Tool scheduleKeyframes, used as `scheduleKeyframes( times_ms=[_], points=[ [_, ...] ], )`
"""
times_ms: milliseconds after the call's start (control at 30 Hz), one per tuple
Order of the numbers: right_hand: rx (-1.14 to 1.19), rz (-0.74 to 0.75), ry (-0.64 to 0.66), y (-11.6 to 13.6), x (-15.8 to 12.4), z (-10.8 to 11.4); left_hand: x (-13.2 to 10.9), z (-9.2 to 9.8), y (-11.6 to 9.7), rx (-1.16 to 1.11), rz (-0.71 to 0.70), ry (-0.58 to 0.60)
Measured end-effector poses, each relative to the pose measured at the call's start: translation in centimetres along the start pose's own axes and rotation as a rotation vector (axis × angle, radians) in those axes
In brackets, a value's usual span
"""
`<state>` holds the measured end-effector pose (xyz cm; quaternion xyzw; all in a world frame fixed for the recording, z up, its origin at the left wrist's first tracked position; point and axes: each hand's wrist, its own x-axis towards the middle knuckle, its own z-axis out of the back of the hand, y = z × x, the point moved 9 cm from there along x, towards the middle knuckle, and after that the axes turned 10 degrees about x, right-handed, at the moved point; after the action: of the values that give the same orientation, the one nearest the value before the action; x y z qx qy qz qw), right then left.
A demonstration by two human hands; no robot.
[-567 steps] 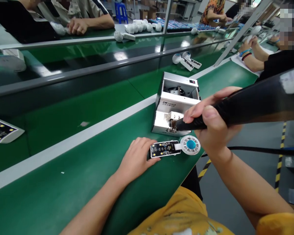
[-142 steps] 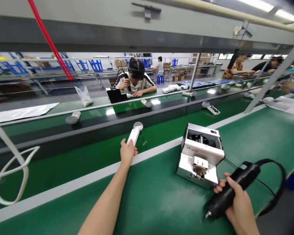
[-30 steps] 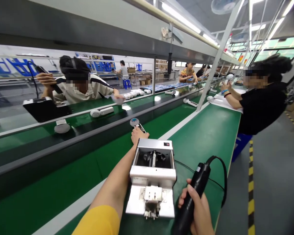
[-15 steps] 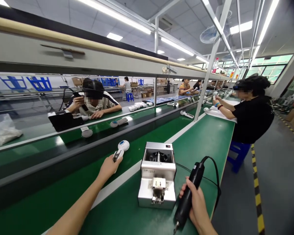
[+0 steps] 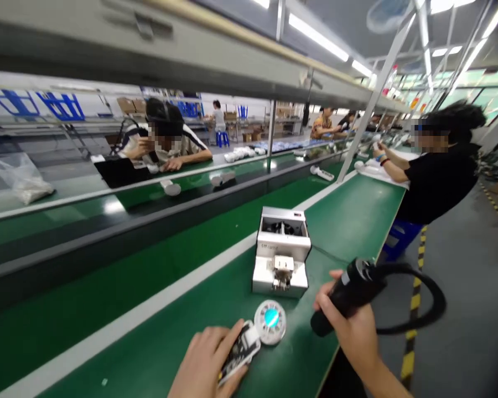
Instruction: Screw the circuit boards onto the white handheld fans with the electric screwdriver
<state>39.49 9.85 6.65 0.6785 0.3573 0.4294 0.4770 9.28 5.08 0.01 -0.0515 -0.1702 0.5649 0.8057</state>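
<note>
My left hand (image 5: 203, 362) grips a black circuit board (image 5: 238, 354) at the bottom of the view, its fingers lying over the board's edge. The board joins a round white disc with a blue centre (image 5: 270, 318), which rests on the green workbench (image 5: 348, 221). My right hand (image 5: 344, 326) is wrapped around a black electric screwdriver (image 5: 351, 293), whose cable loops away to the right. Its tip is hidden. Just above the disc stands a silver automatic screw feeder (image 5: 280, 257), touched by neither hand.
A conveyor belt with a grey rail runs along the bench's far side, carrying white units. A co-worker sits across the line, and another in black sits at the right end of the bench. Yellow-and-black floor tape lies beyond the bench's right edge.
My left hand has come back from the conveyor side to the near bench with the board and disc. My right hand has swung the screwdriver from tip-down to nearly level.
</note>
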Motion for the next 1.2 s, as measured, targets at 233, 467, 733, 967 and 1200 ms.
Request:
scheduleKeyframes(
  times_ms=[233, 467, 733, 967, 1200],
  points=[
    [0.026, 0.023, 0.187, 0.0, 0.2, -1.7, 2.2, 0.2, -4.2, 0.201, -0.184, 0.199],
    [0.058, 0.129, 0.256, 4.1, 0.9, -2.8, 4.1, -0.2, -5.2, 0.140, -0.251, 0.148],
    [0.308, 0.281, 0.241, 9.4, 2.9, -7.3, 5.1, -1.0, -3.1, 0.152, -0.058, 0.127],
    [0.362, 0.369, 0.214, 9.0, 3.5, -9.2, 4.9, -1.4, -3.9, -0.104, -0.174, 0.171],
    [0.327, 0.410, 0.260, 8.8, 4.0, -10.7, 4.9, -2.0, -4.6, -0.149, -0.158, 0.162]
  ],
)
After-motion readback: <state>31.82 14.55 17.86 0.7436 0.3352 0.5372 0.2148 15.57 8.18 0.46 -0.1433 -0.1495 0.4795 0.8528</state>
